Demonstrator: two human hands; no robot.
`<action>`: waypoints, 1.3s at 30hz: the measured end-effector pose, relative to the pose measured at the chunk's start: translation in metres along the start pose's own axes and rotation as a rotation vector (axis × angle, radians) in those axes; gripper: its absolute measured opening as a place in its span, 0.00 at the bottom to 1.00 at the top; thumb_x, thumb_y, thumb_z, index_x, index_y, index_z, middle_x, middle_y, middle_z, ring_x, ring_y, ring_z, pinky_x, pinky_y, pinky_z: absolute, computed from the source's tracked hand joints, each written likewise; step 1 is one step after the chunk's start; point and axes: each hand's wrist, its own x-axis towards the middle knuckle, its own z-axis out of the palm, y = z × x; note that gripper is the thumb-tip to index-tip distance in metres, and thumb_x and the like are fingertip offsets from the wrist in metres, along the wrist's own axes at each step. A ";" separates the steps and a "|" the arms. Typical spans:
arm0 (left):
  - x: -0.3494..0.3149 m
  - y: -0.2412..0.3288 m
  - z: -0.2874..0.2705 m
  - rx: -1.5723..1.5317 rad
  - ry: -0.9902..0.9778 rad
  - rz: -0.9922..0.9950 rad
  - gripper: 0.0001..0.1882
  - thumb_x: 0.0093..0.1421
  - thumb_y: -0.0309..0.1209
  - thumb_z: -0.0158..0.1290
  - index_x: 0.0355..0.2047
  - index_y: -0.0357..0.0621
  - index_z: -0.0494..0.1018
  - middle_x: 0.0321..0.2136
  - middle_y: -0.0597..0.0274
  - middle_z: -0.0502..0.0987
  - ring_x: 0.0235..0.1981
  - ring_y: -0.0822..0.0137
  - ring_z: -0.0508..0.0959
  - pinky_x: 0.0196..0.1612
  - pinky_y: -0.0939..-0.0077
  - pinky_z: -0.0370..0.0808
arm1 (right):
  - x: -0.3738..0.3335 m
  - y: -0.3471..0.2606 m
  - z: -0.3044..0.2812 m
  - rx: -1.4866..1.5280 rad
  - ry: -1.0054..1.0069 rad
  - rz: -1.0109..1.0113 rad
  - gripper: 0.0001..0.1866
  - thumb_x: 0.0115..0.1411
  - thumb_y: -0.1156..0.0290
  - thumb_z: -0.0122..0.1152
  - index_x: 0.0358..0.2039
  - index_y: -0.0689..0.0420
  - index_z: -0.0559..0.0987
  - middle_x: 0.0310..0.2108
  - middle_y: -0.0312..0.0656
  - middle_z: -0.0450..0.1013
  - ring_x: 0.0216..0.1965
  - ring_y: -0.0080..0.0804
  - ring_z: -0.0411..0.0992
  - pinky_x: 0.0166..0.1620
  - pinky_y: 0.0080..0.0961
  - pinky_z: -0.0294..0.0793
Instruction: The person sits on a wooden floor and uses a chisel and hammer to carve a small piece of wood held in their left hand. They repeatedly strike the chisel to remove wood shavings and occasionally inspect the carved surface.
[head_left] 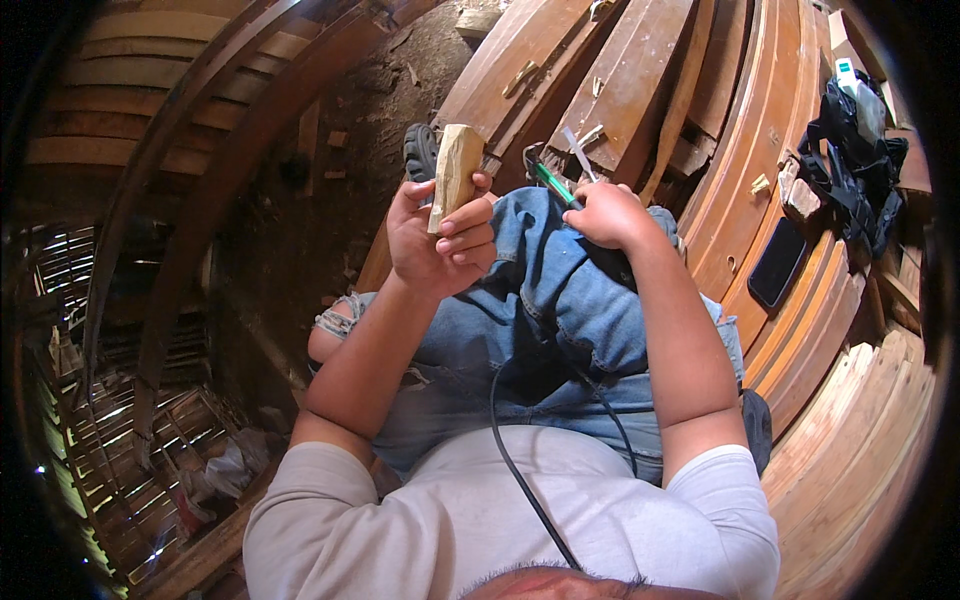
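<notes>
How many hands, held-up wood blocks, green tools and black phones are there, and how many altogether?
Left hand and right hand: 2
Held-up wood block: 1
Green tool: 1
Black phone: 1
Total: 5

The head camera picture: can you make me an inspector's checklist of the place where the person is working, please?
Surface: brown wooden planks, with wood chips scattered on them.
Things in use: a pale wooden piece, held upright; a green-handled tool with a dark, curved end.
Clutter: a dark phone lying on the planks; a crumpled black bag beyond it.
Hands: left hand grips the wooden piece; right hand grips the tool near the knee.
Cables: a black cable runs over the shirt and jeans; where it ends is unclear.
Surroundings: pale boards at lower right; dark, earthy-looking floor ahead.
</notes>
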 end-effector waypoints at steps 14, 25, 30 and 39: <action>0.004 -0.010 0.006 0.245 0.219 0.083 0.25 0.65 0.46 0.49 0.54 0.40 0.71 0.32 0.61 0.68 0.29 0.67 0.67 0.34 0.71 0.68 | 0.026 0.007 0.017 -0.027 0.272 -0.115 0.17 0.61 0.54 0.70 0.40 0.55 0.90 0.45 0.49 0.84 0.52 0.57 0.79 0.59 0.50 0.77; 0.005 -0.015 0.005 0.362 0.291 0.076 0.23 0.66 0.43 0.50 0.54 0.40 0.70 0.35 0.61 0.68 0.32 0.68 0.68 0.36 0.72 0.71 | 0.045 0.030 0.029 0.020 0.546 -0.129 0.11 0.58 0.61 0.72 0.38 0.52 0.91 0.42 0.48 0.84 0.49 0.54 0.79 0.56 0.47 0.78; 0.007 -0.019 0.002 0.483 0.427 0.103 0.22 0.66 0.41 0.50 0.56 0.42 0.71 0.38 0.59 0.73 0.37 0.64 0.75 0.41 0.69 0.76 | 0.049 0.027 0.013 0.211 0.792 -0.266 0.16 0.58 0.79 0.53 0.38 0.53 0.89 0.45 0.45 0.84 0.50 0.52 0.78 0.56 0.41 0.76; 0.005 -0.006 -0.017 0.489 0.472 0.094 0.19 0.68 0.39 0.49 0.55 0.45 0.71 0.40 0.57 0.77 0.38 0.62 0.79 0.42 0.67 0.78 | 0.032 0.014 -0.015 0.827 0.658 -0.151 0.29 0.62 0.76 0.61 0.65 0.56 0.75 0.48 0.53 0.81 0.30 0.29 0.79 0.37 0.27 0.79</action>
